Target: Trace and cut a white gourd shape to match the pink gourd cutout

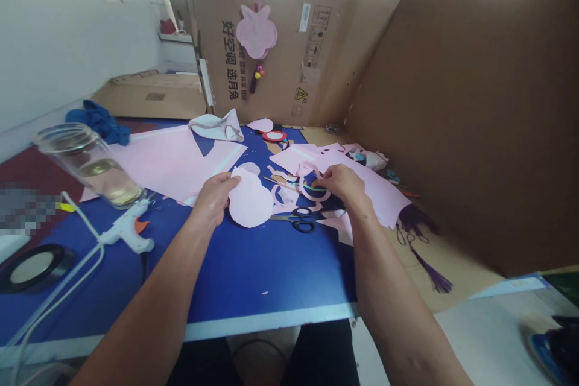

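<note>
My left hand (212,198) pinches the edge of a rounded pink paper cut-out (246,199), which is lifted slightly above the blue table (253,277). My right hand (341,184) grips a narrow pink paper ring (307,190) that has a green strip beside it. Black-handled scissors (298,220) lie shut on the table between my hands. A large pink paper sheet (362,178) lies under and beyond my right hand, its far parts partly hidden by scraps.
A white hot glue gun (129,229) with its cord and a glass jar (88,163) lie on the left. Pink sheets, scraps and a small round mirror (274,136) cover the far table. Purple tassels (429,271) hang near the right. Cardboard walls rise behind and right.
</note>
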Action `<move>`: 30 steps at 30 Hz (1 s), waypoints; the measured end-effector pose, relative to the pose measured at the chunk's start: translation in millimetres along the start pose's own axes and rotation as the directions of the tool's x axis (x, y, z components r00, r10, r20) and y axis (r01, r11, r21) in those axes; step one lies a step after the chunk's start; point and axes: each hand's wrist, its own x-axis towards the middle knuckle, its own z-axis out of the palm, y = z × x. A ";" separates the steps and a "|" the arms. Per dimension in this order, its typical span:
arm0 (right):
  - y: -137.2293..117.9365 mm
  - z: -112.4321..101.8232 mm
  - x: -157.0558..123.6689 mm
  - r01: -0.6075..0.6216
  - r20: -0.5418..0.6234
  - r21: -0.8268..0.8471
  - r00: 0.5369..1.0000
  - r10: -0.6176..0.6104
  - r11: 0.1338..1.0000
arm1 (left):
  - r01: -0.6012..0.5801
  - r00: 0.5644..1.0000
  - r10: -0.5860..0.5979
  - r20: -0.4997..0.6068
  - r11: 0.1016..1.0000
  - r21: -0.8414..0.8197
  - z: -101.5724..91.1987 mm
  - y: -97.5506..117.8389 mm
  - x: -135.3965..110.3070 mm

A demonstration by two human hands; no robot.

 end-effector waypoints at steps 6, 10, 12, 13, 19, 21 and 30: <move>-12.6 -7.3 -6.7 0.173 -0.103 0.227 0.983 -0.153 0.958 | 0.000 1.000 0.000 0.006 1.000 -0.009 0.9 -1.1 -1.7; -21.3 -12.5 -14.9 0.292 -0.136 0.459 0.957 -0.258 0.839 | 0.002 1.000 -0.002 0.007 1.000 -0.012 1.6 -1.2 -2.7; -23.1 -14.0 -17.9 0.298 -0.120 0.655 0.948 -0.293 0.694 | 0.007 1.000 -0.007 -0.003 1.000 -0.009 1.9 -1.3 -2.9; -23.7 -14.4 -19.0 0.276 -0.099 0.745 0.946 -0.308 0.607 | 0.010 1.000 -0.010 -0.007 1.000 -0.007 2.1 -1.4 -3.0; -35.9 -15.6 -32.6 0.050 0.113 0.943 0.881 -0.459 0.328 | 0.022 1.000 -0.022 -0.015 1.000 -0.007 3.3 -3.1 -4.1; -44.9 -13.8 -41.5 -0.006 0.168 0.954 0.838 -0.519 0.300 | 0.026 1.000 -0.026 -0.016 1.000 -0.010 3.2 -4.9 -3.6; -72.2 30.8 -54.6 -0.048 0.312 0.885 0.800 -0.513 0.464 | 0.072 0.997 -0.070 0.018 0.992 -0.101 0.6 -10.8 5.8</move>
